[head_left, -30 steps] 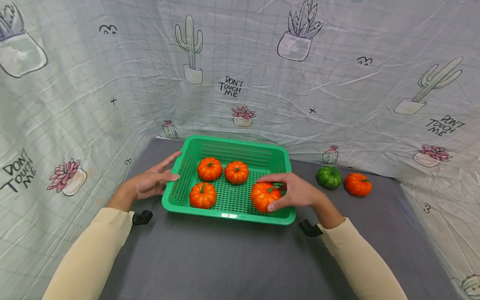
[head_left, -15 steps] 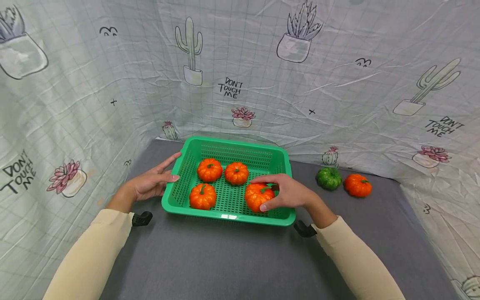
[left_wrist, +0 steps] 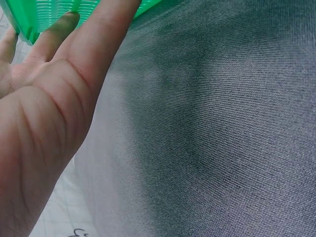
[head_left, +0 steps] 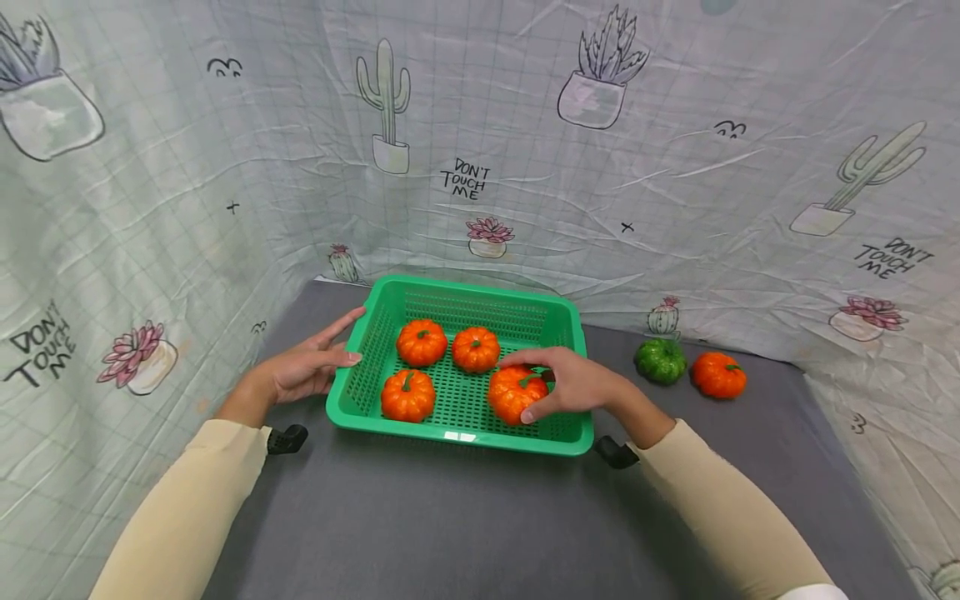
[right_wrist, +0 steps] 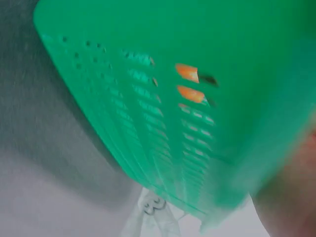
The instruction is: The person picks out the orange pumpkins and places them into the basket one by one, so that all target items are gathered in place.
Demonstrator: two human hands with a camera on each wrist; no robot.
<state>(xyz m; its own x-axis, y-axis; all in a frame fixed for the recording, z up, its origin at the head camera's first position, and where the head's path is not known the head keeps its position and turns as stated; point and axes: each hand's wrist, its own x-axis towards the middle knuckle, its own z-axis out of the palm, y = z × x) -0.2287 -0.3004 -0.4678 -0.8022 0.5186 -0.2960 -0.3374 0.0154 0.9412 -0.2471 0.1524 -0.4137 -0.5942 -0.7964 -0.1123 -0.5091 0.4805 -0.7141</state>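
A green plastic basket with slotted walls stands on the grey table. In its right part, my right hand holds an orange pumpkin between thumb and fingers, low over the basket floor. My left hand lies against the basket's left wall with fingers extended; the left wrist view shows its fingers up at the green wall. Three more orange pumpkins sit in the basket: one at back left, one at back middle, one at front left. The right wrist view mostly shows the basket's outer wall.
Right of the basket, a green pumpkin and an orange pumpkin lie side by side on the table. Pale cloth printed with cacti hangs behind and at both sides.
My right hand has shifted a little to the left with the orange pumpkin, then hardly moved in the last half second. The left hand stays at the basket wall.
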